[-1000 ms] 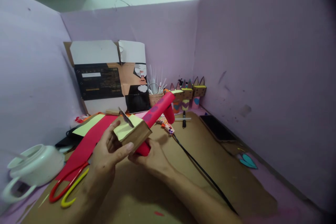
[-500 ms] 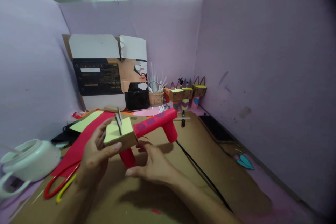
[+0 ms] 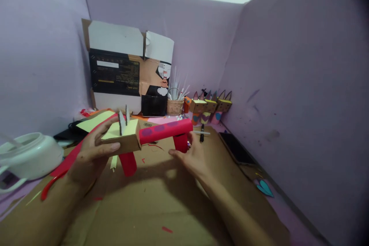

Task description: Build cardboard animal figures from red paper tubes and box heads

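Observation:
My left hand (image 3: 93, 150) holds a craft animal (image 3: 163, 130) by its cardboard box head, thumb along the near side and fingers behind. Pale yellow paper tops the head, and two cardboard ears (image 3: 122, 123) stand up from it. The body is a red paper tube with purple spots, carrying red tube legs below. Around the rear leg (image 3: 181, 143) are the thumb and fingers of my right hand (image 3: 196, 155); some of those fingertips are hidden behind it. The front leg (image 3: 128, 163) hangs free above the cardboard sheet (image 3: 138, 207).
A white pot (image 3: 31, 153) and red-handled scissors (image 3: 52, 186) are at left. A flattened box (image 3: 115, 73) leans on the back wall beside a basket (image 3: 175, 107) of sticks. Several finished animals (image 3: 198, 107) stand behind. A phone (image 3: 236, 148) and blue heart (image 3: 264, 188) lie right.
My right hand has moved from below the animal's middle to its rear leg. The animal has shifted slightly left and turned more level. The black strip near the rear leg is no longer visible.

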### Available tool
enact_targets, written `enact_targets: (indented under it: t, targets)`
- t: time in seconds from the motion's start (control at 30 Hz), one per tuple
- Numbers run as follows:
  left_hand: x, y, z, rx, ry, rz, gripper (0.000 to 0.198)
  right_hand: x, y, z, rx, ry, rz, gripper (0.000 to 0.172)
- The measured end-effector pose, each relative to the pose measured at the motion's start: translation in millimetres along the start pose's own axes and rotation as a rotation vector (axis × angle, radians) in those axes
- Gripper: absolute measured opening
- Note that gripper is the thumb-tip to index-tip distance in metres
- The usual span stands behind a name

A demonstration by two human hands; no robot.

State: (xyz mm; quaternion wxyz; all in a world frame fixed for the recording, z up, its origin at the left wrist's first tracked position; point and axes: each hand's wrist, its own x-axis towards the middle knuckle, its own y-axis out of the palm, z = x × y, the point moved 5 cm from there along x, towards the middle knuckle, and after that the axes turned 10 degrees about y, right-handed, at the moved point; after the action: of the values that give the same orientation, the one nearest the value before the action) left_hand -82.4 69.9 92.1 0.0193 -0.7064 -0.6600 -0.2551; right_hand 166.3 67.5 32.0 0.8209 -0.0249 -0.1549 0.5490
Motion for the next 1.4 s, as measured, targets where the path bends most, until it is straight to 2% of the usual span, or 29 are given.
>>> enact_targets:
  t: [0.13, 0.27, 0.47, 0.57, 0.7, 0.9, 1.0, 1.17, 1.3, 1.4]
  targets:
    - [0.2, 0.4, 5.0, 0.016, -0.037, 0.011, 0.072, -4.5, 6.5, -3.3, -0.078, 0.038, -0.069, 0.040]
    - [3.9, -1.0, 16.1, 0.020, -0.053, 0.075, 0.079, -7.5, 4.3, -12.3, -0.015, 0.107, -0.016, 0.020]
    - [-0.5, -11.2, 36.6, 0.111, -0.052, 0.105, 0.080, -14.8, 7.8, -35.3, 0.094, 0.191, 0.037, 0.021]
    - [-3.8, -14.5, 41.6, 0.178, -0.031, 0.128, 0.081, -20.1, 9.6, -37.6, 0.153, 0.211, 0.025, 0.025]
    - [-2.2, -17.6, 44.6, 0.293, 0.025, 0.156, 0.093, -24.2, 8.3, -37.4, 0.219, 0.244, -0.015, 0.029]
    - [-5.8, -21.6, 44.1, 0.202, 0.004, 0.171, 0.108, -25.6, 7.6, -42.4, 0.156, 0.212, 0.012, 0.033]
    - [-14.0, -24.7, 47.0, 0.177, -0.084, 0.191, 0.102, -26.0, 7.6, -45.3, 0.125, 0.202, 0.019, 0.030]
    - [-22.7, -22.9, 64.3, 0.168, -0.163, 0.224, 0.067, -26.5, 7.1, -45.2, 0.079, 0.188, 0.023, 0.027]
    - [-24.2, -18.9, 79.8, 0.098, -0.155, 0.148, 0.050, -26.9, 6.1, -43.9, 0.041, 0.168, 0.021, 0.027]
    - [-26.1, -18.8, 86.4, 0.091, -0.143, 0.092, 0.045, -27.8, 6.2, -42.8, 0.025, 0.146, 0.020, 0.027]
